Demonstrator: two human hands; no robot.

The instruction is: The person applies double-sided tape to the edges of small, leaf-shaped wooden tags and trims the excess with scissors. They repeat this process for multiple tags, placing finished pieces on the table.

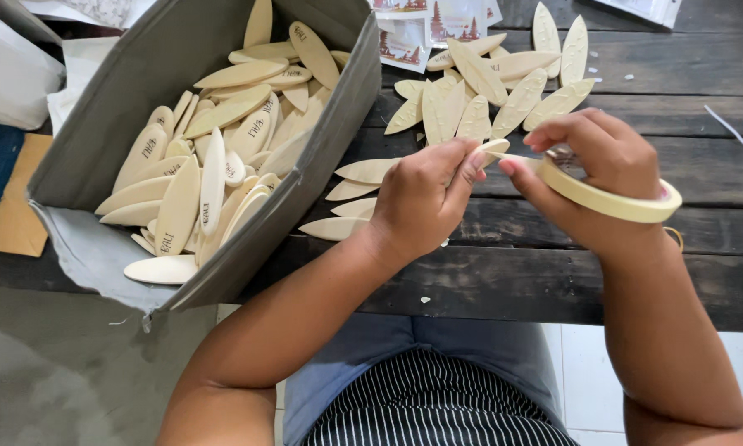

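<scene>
My left hand [425, 198] pinches a pale leaf-shaped wooden piece [494, 147] and the loose end of a tape strip between thumb and fingers. My right hand [599, 169] holds a cream roll of masking tape [615, 201], thumb pressed near where the strip leaves it. Both hands hover over a dark wooden table [702, 239], close together at its front middle. Under my left hand lie a few more leaf-shaped pieces [363, 171] in a row.
A grey box [107, 140] full of leaf-shaped wooden pieces stands at the left, overhanging the table's front edge. A fanned heap of the same pieces [487, 91] lies behind my hands. Printed white packets [429, 29] sit at the back. Scraps of tape dot the right side.
</scene>
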